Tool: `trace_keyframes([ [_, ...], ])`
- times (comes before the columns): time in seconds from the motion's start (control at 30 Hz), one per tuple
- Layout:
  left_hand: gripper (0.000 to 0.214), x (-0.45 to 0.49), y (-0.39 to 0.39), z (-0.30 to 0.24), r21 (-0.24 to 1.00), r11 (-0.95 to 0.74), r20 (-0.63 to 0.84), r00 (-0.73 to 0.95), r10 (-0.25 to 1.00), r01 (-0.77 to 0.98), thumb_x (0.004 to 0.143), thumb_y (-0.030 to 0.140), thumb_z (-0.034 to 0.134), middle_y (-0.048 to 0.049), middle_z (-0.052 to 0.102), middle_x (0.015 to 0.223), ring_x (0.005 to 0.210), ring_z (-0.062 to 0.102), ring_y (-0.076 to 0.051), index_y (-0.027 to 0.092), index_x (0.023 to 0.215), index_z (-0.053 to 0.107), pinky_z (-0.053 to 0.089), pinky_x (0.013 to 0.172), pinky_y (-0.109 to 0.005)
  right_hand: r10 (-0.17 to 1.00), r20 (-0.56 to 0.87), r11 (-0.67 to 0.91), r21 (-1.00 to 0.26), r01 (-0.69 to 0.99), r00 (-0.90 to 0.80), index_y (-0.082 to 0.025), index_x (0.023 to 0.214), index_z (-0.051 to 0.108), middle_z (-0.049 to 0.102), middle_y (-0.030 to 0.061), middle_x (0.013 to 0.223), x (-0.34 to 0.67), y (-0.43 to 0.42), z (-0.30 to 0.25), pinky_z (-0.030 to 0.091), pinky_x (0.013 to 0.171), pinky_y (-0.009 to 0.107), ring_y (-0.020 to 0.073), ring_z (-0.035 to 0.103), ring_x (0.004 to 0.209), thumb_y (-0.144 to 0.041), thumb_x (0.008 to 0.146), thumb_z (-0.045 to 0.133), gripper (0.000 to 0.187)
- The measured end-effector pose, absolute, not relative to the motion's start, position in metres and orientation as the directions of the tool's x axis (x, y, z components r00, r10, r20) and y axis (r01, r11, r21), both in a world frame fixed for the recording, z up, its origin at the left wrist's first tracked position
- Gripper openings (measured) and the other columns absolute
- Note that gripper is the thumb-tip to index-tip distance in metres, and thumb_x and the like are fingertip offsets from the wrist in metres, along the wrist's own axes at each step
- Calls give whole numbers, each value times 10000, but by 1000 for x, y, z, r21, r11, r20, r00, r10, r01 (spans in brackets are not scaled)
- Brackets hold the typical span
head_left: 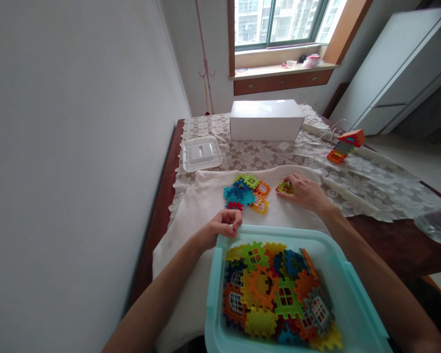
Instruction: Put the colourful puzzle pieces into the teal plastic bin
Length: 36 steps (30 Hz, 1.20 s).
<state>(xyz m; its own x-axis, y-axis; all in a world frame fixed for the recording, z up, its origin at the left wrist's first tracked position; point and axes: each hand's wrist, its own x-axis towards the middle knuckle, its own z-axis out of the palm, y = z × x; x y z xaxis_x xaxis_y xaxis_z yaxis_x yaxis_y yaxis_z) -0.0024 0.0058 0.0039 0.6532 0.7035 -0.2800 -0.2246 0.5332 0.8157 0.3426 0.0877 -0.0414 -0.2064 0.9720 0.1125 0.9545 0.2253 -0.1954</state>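
My right hand (306, 192) rests on the white cloth (202, 206) with its fingertips closed on a green and red building tile (284, 188). My left hand (222, 227) is loosely curled at the far left corner of the teal bin (215, 279); whether it holds anything is hidden. The bin is full of colourful interlocking window tiles (275, 294). A small pile of blue, green, orange and red tiles (246, 192) lies on the cloth between the two hands.
A white box (266, 120) stands at the back of the lace-covered table. A clear plastic lid (201, 153) lies at the back left. A small assembled tile structure (345, 145) stands at the right. The wall runs along the left.
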Motion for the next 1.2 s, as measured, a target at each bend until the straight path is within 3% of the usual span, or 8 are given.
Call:
trace_keyframes([
  [0.2,297,-2,6,5,816,531,-271,659,702,-230,525,182,813,57,515,540,420,412,-54,174,668,553,274,422,-172,950,145,302,-212,929,-276,-190,1382,628,706,185,1363,343,91,-45,531,1099,544,407,657,1284,-471,991,609,482],
  [0.4,289,-1,5,5,807,542,-282,654,702,-234,513,176,814,53,530,533,418,428,-59,173,656,563,286,414,-171,958,112,281,-176,943,-264,-166,1456,614,688,204,1365,345,89,-44,526,1107,562,425,659,1267,-594,969,641,649],
  [0.5,295,-1,5,5,803,547,-288,651,703,-236,509,180,820,53,530,529,415,427,-58,172,652,562,289,411,-172,946,108,319,-164,934,-304,-190,1536,560,676,199,1392,346,89,-46,522,1111,557,416,656,1277,-532,965,658,673],
  [0.67,294,-2,5,5,805,545,-281,656,700,-236,512,177,816,53,533,524,411,423,-54,171,654,559,294,407,-165,949,110,312,-181,933,-296,-196,1424,659,712,173,1304,344,90,-44,548,1084,515,375,693,1213,-475,1016,591,499],
  [0.8,297,-2,6,5,806,543,-279,658,700,-235,511,176,813,56,526,530,416,429,-52,170,659,556,298,416,-163,956,101,289,-167,943,-276,-181,1389,676,712,174,1289,343,89,-42,554,1081,518,382,697,1206,-537,1002,623,529],
  [1.2,279,-2,7,4,803,543,-265,669,695,-246,520,162,812,54,536,530,412,435,-56,170,663,573,295,408,-169,931,142,360,-211,909,-336,-174,1477,596,695,167,1392,346,93,-51,528,1144,525,378,667,1302,-419,984,629,551],
])
